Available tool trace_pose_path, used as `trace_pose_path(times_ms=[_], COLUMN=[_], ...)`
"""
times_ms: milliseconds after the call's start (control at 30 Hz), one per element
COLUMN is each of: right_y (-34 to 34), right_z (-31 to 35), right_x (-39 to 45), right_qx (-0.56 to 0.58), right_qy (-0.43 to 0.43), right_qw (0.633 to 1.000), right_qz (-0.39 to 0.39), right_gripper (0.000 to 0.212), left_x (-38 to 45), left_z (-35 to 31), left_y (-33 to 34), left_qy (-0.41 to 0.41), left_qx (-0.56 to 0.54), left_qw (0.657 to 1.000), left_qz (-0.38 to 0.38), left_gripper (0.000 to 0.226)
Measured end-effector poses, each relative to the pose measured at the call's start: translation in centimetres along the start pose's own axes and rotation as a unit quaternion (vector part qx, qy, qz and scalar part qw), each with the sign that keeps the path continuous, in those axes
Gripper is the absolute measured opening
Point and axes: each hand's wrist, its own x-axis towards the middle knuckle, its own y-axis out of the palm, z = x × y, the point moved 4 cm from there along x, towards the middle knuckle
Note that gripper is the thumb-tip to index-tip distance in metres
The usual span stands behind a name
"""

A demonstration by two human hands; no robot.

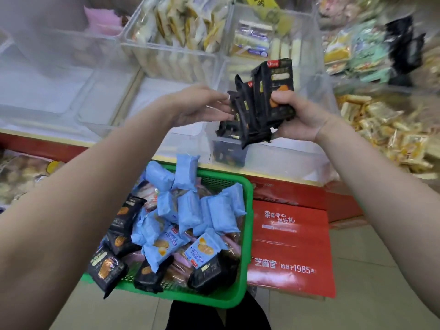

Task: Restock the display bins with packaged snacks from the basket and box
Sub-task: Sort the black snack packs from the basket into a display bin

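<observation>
My right hand (302, 117) grips a fanned stack of black snack packets (262, 101), thumb pressed on the front one. My left hand (202, 106) reaches in from the left, its straight fingers touching the stack's left edge. Both hands hover over a clear display bin (281, 160) with one or more black packets lying at its bottom. Below, a green basket (245, 234) holds several light blue packets (190, 210), black packets (107, 267) and some pink ones underneath.
A red cardboard box (290, 246) stands on the floor right of the basket. Clear bins behind hold yellow and white snacks (181, 22). Loose yellow packets (390, 132) pile up at right. Clear bins at left (59, 91) look bare.
</observation>
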Motion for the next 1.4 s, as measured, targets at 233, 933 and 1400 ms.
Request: trace_pose_path(times_ms=[233,933,1400], right_y=[-10.2,-15.4,-15.0], right_z=[1.7,-5.0,-4.5], right_x=[3.7,13.3,12.4], right_qx=[-0.325,-0.708,-0.621], right_qy=[0.062,0.225,0.226], right_qw=[0.921,0.656,0.721], right_qz=[-0.208,-0.133,-0.208], right_gripper=[0.068,0.119,0.125], left_x=[8.8,20.5,17.6], left_z=[-1.6,5.2,3.6], left_y=[2.2,3.8,3.0], left_qy=[0.101,-0.070,0.040], left_qx=[0.548,0.827,0.808], left_qw=[0.829,0.553,0.584], left_qz=[-0.049,0.075,0.069], left_gripper=[0.032,0.114,0.043])
